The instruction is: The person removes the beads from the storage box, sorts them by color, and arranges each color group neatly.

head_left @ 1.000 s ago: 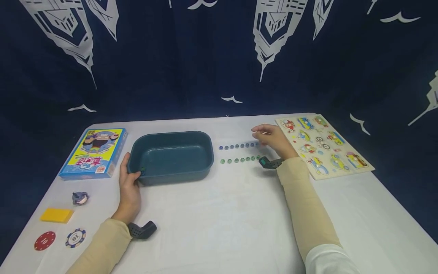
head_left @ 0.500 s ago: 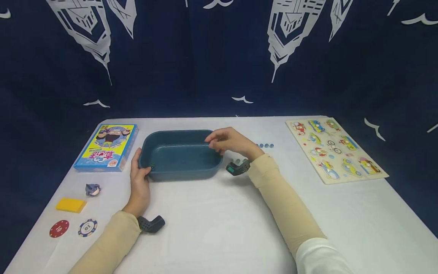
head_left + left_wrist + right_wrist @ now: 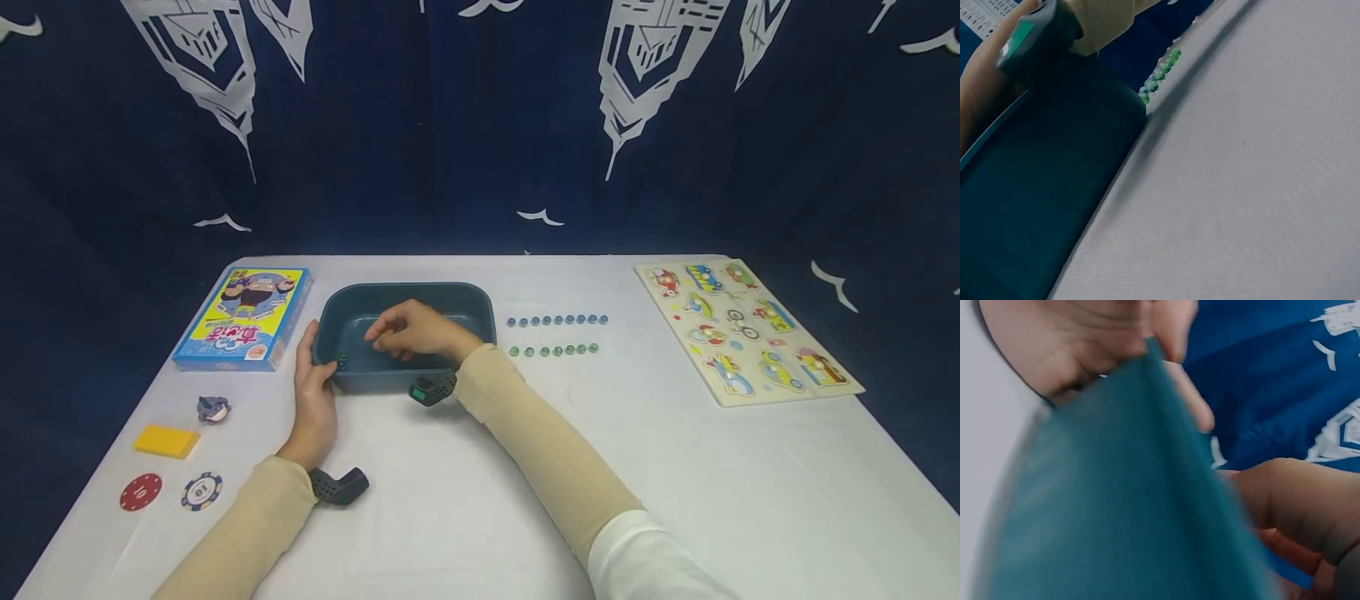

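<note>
Over the inside of the teal basin [image 3: 375, 382], we see the right hand [image 3: 411, 329] with its fingers bent and the thumb drawn near them. The right wrist view is blurred and shows no fingertips clearly, so we cannot fairly say whether they pinch anything. At the basin's left end, the left hand [image 3: 315, 408] grips the wall, thumb over the near corner and fingers along the outside.

Just inside that corner, close to the left thumb, lie a few small green pieces [image 3: 342, 361]. To the right of the basin, on the white tablecloth [image 3: 712, 483], run two lines of small glassy pieces: a blue row [image 3: 558, 320] farther from us and a green row [image 3: 557, 351] nearer, with a gap between them.

We judge the step in hand to be a reach into the basin, probably for one of the green pieces, while the left hand steadies it. If so, the next move calls for us to lower the right fingertips to that near corner, take one piece in a light pinch without knocking the left thumb, and keep the forearm from sweeping the two rows on the way out.
</note>
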